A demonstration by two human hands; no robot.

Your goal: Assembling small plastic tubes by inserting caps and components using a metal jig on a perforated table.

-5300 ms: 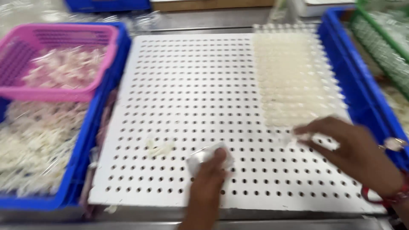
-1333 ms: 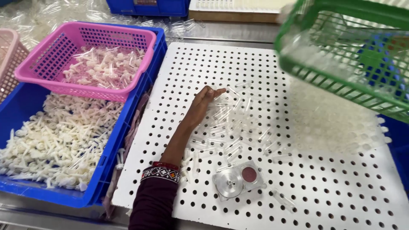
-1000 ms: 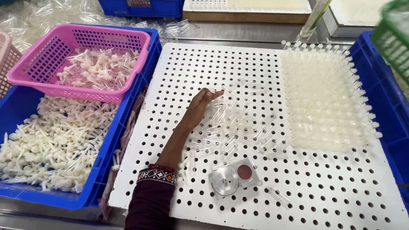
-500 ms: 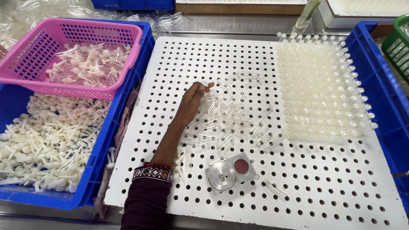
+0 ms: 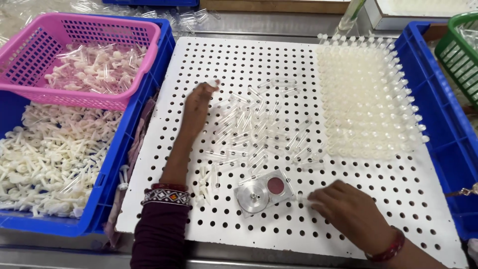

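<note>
A white perforated board (image 5: 239,65) fills the middle of the head view. Several small clear tubes (image 5: 259,127) lie scattered on it. My left hand (image 5: 195,104) rests flat at the left edge of the tube pile, fingers apart, holding nothing. My right hand (image 5: 346,208) lies on the board near the front, fingertips close to a small clear block with a metal disc and a red spot (image 5: 261,191); whether it pinches a tube is unclear. Rows of white capped tubes (image 5: 366,94) stand upright on the board's right side.
A pink basket (image 5: 30,65) of white plastic parts sits in a blue crate (image 5: 107,184) full of similar parts on the left. Another blue crate (image 5: 443,134) lies on the right, with a green basket (image 5: 463,55) at the far right.
The green basket that hung over the board has gone to the far right, leaving loose tubes on the board. My right hand has come into view at the front. My left hand shifted slightly left.
</note>
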